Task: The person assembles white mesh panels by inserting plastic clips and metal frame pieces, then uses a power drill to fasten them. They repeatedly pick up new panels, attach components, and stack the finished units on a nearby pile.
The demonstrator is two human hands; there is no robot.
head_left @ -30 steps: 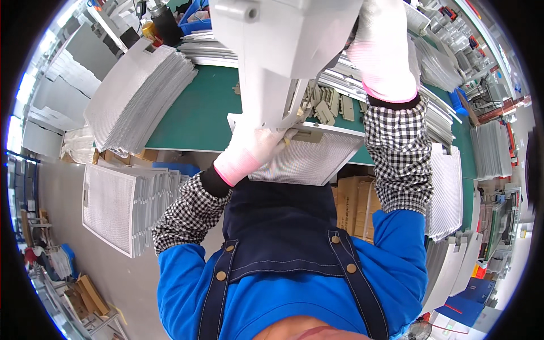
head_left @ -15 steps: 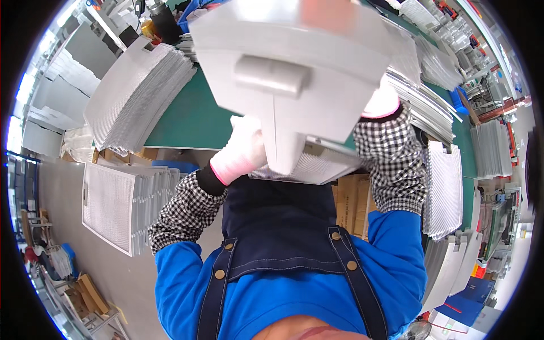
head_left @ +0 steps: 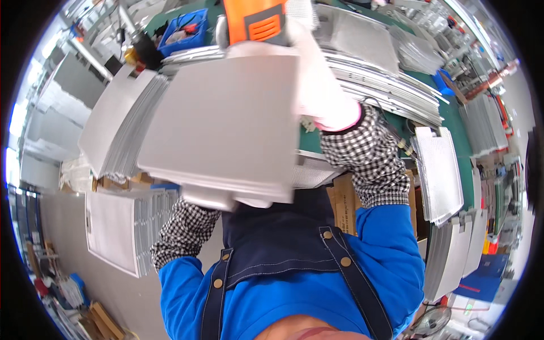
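A smooth light-grey panel (head_left: 221, 119) fills the middle of the view, tilted, with a tab jutting from its near edge. My left hand (head_left: 256, 202), in a white glove, is under that near edge; only a sliver of glove shows, and the panel hides the fingers. Beyond the panel's far edge, my right hand (head_left: 320, 79), also gloved in white, is closed around an orange-and-black power tool (head_left: 259, 24) with vent slots. The top of the picture cuts that tool off. A mesh panel (head_left: 313, 173) lies partly hidden at the table's near edge.
Stacks of grey panels (head_left: 116, 124) stand at the left, with mesh panels (head_left: 111, 229) below them. Metal strips (head_left: 385, 93) and a mesh stack (head_left: 439, 173) are at the right on the green table (head_left: 463, 133). A blue bin (head_left: 184, 31) sits at the back.
The grey panel has swung down and left, showing its flat face instead of the handle-like side. My right hand has moved left and now holds the orange tool. My left hand has gone behind the panel.
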